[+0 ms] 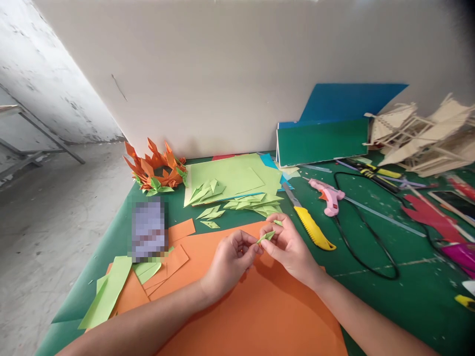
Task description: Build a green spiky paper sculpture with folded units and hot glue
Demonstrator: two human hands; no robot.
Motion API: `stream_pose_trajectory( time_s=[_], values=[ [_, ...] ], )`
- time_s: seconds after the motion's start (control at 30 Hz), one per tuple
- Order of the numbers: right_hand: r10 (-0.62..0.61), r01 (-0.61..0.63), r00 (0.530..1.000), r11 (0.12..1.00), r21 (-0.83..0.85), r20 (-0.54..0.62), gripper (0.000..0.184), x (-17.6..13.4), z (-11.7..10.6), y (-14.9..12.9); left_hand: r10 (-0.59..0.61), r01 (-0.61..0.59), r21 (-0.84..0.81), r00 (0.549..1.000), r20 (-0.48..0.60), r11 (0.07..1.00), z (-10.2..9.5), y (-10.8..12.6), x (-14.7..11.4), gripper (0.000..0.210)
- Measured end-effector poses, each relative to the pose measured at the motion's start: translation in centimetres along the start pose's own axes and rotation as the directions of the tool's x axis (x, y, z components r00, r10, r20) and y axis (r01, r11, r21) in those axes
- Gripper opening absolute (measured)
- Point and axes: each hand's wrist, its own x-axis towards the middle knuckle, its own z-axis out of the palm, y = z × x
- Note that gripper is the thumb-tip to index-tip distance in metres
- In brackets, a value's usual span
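Observation:
Between both hands is a small folded green paper piece point(267, 237), pointed at its ends. My left hand point(233, 257) is closed, pinching its left tip between thumb and fingers. The fingers of my right hand point(287, 247) grip the other side of the same piece. Another bit of green paper shows by the right fingers, partly hidden. Below the hands lies a large orange paper sheet point(256, 311). Just beyond are several similar folded green pieces point(256, 201), some loose and some in a pile. An orange and green folded-paper ring point(154, 170) stands at the far left.
Right of my hands lie a yellow utility knife point(313, 227) and a pink glue gun point(326, 195) with a looping black cord point(371, 267). Green and orange paper strips point(111, 291) lie at left. Green and blue boards point(322, 141) and a wooden stick model point(426, 133) stand behind.

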Motion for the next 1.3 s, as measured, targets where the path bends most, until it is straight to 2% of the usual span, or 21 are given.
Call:
stream_pose_trajectory(
  time_s=[0.13, 0.23, 0.5, 0.8, 1.07, 1.3],
  values=[
    [0.020, -0.019, 1.000, 0.998, 0.060, -0.011, 0.033, 0.0, 0.2, -0.3, 0.062, -0.062, 0.074, 0.998, 0.003, 0.995, -0.1, 0.1, 0.1, 0.018],
    [0.028, -0.025, 0.999, 0.995, 0.099, -0.025, 0.033, -0.1, 0.5, -0.8, 0.089, -0.089, 0.042, 0.996, 0.005, 0.995, -0.1, 0.5, 0.0, 0.020],
    [0.023, -0.016, 0.999, 0.984, 0.180, -0.039, 0.038, -0.1, 0.6, -1.4, -0.011, 0.014, -0.099, 0.999, 0.035, 0.995, 0.2, 1.0, -0.3, 0.036],
    [0.097, -0.103, 0.994, 0.981, 0.163, 0.040, 0.043, -0.2, 0.0, -1.1, -0.018, 0.021, -0.136, 1.000, 0.023, 0.991, -0.2, 1.1, -0.2, 0.031],
    [0.082, -0.081, 0.997, 0.983, 0.164, 0.004, 0.035, -0.1, 0.0, -1.2, -0.052, 0.060, -0.153, 0.997, 0.059, 0.986, -0.4, 1.0, -0.4, 0.029],
    [0.171, -0.168, 0.985, 0.950, 0.262, 0.010, 0.039, -0.1, -0.4, -1.6, -0.072, 0.102, -0.229, 0.988, 0.135, 0.968, -0.3, 2.5, -0.5, 0.031]
  ],
)
